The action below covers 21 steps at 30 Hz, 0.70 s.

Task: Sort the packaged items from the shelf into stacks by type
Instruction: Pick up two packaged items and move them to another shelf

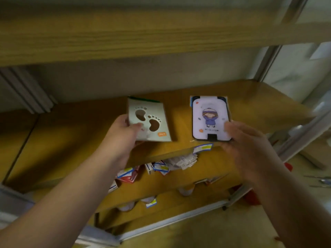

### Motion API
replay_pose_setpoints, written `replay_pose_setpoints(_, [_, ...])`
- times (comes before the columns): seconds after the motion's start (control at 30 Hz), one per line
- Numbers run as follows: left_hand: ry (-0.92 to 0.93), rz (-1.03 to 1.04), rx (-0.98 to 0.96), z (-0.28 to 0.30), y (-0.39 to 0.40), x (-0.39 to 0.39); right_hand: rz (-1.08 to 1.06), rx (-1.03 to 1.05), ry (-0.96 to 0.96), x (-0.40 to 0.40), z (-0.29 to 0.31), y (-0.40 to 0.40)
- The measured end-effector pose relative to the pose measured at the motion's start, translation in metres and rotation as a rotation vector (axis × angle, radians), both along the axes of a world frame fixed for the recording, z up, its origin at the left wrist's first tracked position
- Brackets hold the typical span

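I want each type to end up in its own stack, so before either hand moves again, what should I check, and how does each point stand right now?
1. Left hand has hold of the footprint packet: ok, thumb on its face.
2. Right hand has hold of the cartoon-girl packet: cannot tell, fingers only at its right edge, blurred.
3. The two types kept apart: ok, bare shelf board shows between them.
4. Both stacks fully on the board: not ok, their near edges sit at its front lip.
5. More of either type left to sort: cannot tell; the boxes on the lower shelf are blurred.

Matt wood-grain shelf (pixel 250 97), matt cardboard footprint pack (pixel 149 120), glossy cartoon pack (pixel 210 119).
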State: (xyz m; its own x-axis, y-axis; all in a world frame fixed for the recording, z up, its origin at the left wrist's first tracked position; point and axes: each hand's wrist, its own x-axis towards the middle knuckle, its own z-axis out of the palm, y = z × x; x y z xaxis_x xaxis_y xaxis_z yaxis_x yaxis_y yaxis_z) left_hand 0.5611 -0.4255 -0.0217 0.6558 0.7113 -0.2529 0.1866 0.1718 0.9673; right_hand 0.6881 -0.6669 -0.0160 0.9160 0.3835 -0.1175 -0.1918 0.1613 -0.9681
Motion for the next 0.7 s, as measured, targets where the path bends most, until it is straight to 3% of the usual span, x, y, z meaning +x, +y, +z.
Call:
replay_pose_setpoints(0.2, [0.180,0.136,0.150,-0.018,0.010,0.041,0.142,-0.043,0.125,0.057,-0.012,0.014])
replay_pose_setpoints(0.4, [0.461,0.110,0.680,-0.022,0.006,0.051,0.286,-0.070,0.134,0.083,-0.018,0.022])
replay_pose_setpoints(0.53, [0.738,0.116,0.869,-0.030,-0.005,0.051,0.362,-0.140,0.045,0.095,-0.024,0.019])
replay_pose_setpoints(0.7, [0.658,0.164,0.932,-0.027,-0.027,0.059,0.396,-0.170,-0.014,0.116,-0.026,0.009])
